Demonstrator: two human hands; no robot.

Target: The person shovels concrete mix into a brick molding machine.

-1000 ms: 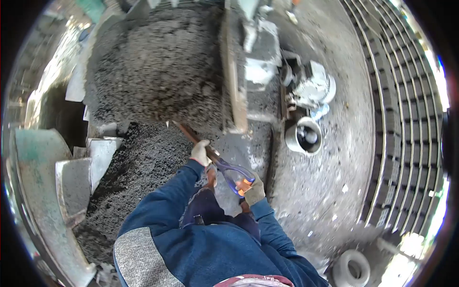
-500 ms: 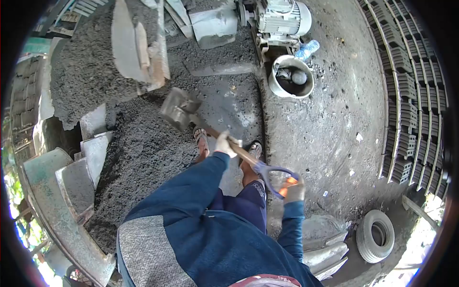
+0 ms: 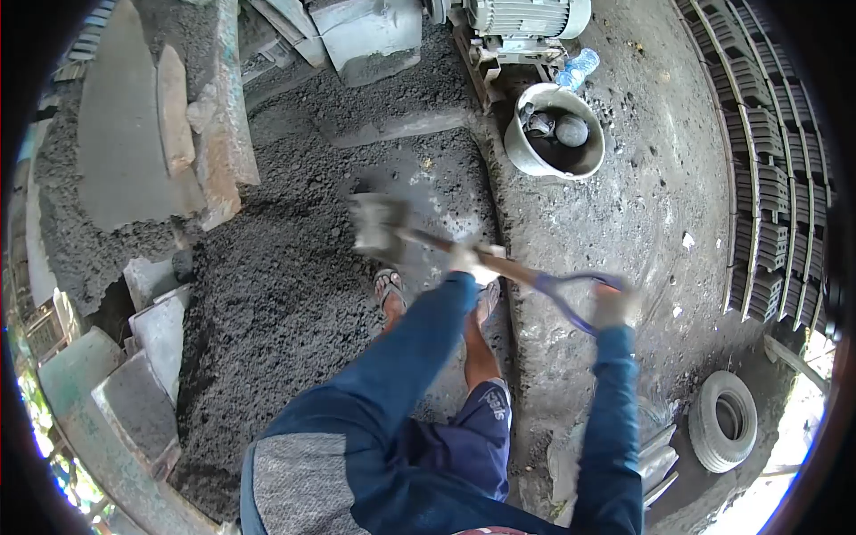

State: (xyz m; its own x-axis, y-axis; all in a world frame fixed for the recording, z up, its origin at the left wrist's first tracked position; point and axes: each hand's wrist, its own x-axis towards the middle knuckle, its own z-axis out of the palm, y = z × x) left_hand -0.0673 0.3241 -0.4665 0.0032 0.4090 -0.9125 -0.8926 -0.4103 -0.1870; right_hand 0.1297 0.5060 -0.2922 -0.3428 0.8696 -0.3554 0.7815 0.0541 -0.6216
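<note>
A shovel [image 3: 428, 239] lies across my front, its metal blade [image 3: 380, 228] at the left and smeared by motion. The blade is just above the floor beside a heap of dark, damp gravelly mix [image 3: 267, 303]. My left hand [image 3: 477, 260], pale as if gloved, is wrapped round the wooden shaft. At the other end my right hand [image 3: 615, 305] grips the blue D-shaped handle [image 3: 571, 303]; its fingers are blurred. My sandalled feet [image 3: 389, 287] stand below the shaft, next to the heap.
An electric motor [image 3: 526, 20] stands at the top, with a bucket [image 3: 554, 165] holding a round object and a plastic bottle [image 3: 580, 68] beside it. Racks of blocks [image 3: 762, 169] line the right. A tyre [image 3: 713, 423] lies lower right. Metal sheets [image 3: 134, 401] stand left.
The shovel has swung to the right, its blade moving away from the heap's upper part. Both hands went right with it and kept their hold. The view has shifted too.
</note>
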